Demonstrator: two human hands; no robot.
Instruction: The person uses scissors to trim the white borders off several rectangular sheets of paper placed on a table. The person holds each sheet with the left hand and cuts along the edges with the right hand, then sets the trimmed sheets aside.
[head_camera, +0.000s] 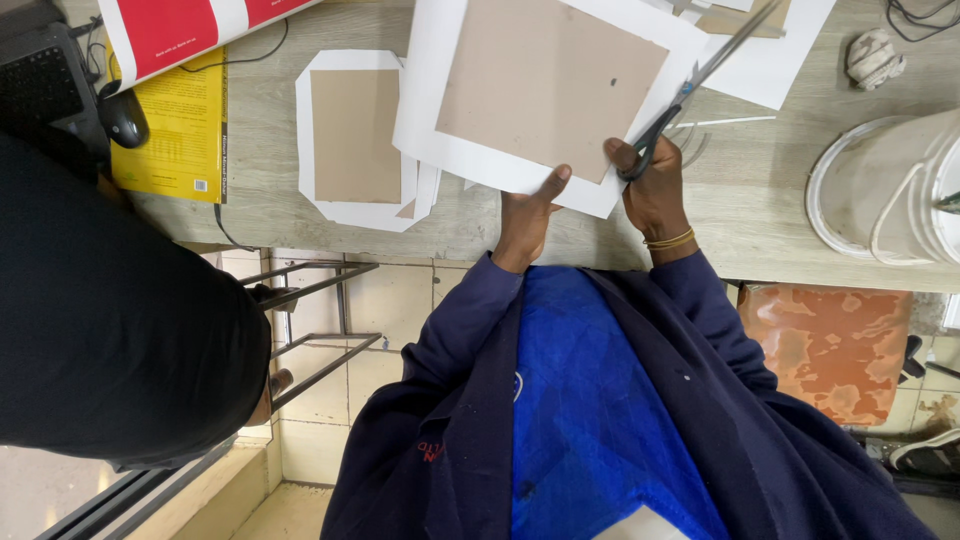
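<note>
- The left hand (527, 215) pinches the near edge of a white sheet (430, 110) with a brown card (545, 80) on it, thumb on top, lifting it over the table (760, 215).
- The right hand (655, 185) is closed through the handles of the scissors (700, 75); their blades lie along the sheet's right edge.
- A second white-and-brown sheet (355, 135) lies flat just left, its edge tucked under the held one.
- A white bucket (890, 190) stands well apart on the right, with bare wood between.
- A yellow book (180, 120) lies far left.
</note>
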